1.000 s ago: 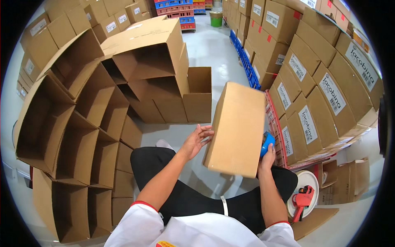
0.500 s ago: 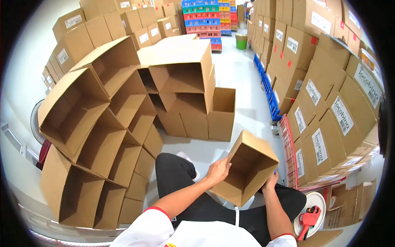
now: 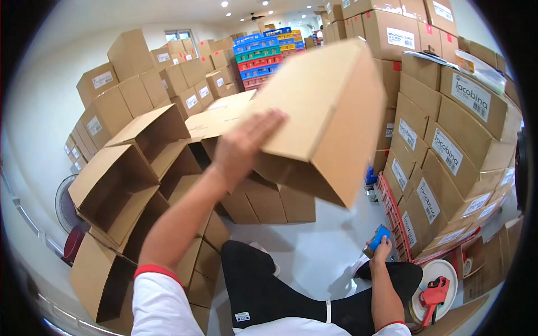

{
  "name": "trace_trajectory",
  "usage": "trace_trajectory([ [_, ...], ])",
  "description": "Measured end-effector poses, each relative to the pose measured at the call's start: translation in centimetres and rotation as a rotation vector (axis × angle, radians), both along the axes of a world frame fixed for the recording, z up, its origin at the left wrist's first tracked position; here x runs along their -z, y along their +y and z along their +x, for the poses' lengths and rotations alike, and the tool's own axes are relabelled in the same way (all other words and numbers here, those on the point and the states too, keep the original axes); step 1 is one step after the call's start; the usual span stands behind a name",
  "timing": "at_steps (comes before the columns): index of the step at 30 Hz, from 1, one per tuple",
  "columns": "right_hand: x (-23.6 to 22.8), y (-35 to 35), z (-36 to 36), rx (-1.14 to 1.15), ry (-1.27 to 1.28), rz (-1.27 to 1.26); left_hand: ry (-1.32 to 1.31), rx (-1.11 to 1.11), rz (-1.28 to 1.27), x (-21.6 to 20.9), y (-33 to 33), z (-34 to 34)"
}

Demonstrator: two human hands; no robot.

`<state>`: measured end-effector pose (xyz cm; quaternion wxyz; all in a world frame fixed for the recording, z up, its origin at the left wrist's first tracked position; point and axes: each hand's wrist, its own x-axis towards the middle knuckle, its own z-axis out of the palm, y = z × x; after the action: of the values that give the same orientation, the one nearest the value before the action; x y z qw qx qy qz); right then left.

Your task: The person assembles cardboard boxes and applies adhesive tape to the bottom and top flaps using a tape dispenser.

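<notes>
A brown cardboard box (image 3: 336,126), blurred by motion, is raised in front of me and tilted, its open side facing down toward me. My left hand (image 3: 246,143) grips its left edge, fingers over the top face and the thumb hidden. Lower right, above my knee, my right hand (image 3: 381,250) is closed round a small blue hand tool (image 3: 381,233) with a dark end; its exact kind is unclear. On the left stand stacked open boxes (image 3: 120,193), openings toward me. Beyond the raised box are more boxes (image 3: 255,203), partly hidden by it.
Labelled cartons (image 3: 437,145) are piled at right on a red pallet (image 3: 395,218). A red gun-shaped tool (image 3: 434,297) rests on a round white lid (image 3: 446,274) beside my right knee. Coloured crates (image 3: 256,56) stand far back. A fan (image 3: 64,201) is at left.
The cardboard box has gone from between both hands at my lap up and forward, in my left hand alone. My right hand has left the box and shows the blue tool. The view has tipped up.
</notes>
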<state>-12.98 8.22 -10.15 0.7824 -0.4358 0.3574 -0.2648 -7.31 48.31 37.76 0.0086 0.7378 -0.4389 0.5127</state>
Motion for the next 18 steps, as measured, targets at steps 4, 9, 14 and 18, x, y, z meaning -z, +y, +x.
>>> trace_trajectory([
  [4, -1.2, 0.5, -0.4, -0.056, -0.066, 0.042, -0.141, -0.254, 0.004, -7.5, 4.8, 4.8],
  [9, -1.2, 0.6, -0.2, -0.093, -0.07, 0.014, 0.043, -0.611, -0.268, -8.7, 12.3, 6.8],
  [14, -2.2, 1.0, -0.3, -0.033, 0.074, -0.062, 0.129, -0.492, -0.022, 1.5, 11.8, 1.9],
  [18, -3.7, 1.8, -0.4, -0.111, -0.043, 0.013, 0.715, -0.366, 0.232, 12.6, 9.9, -2.7],
])
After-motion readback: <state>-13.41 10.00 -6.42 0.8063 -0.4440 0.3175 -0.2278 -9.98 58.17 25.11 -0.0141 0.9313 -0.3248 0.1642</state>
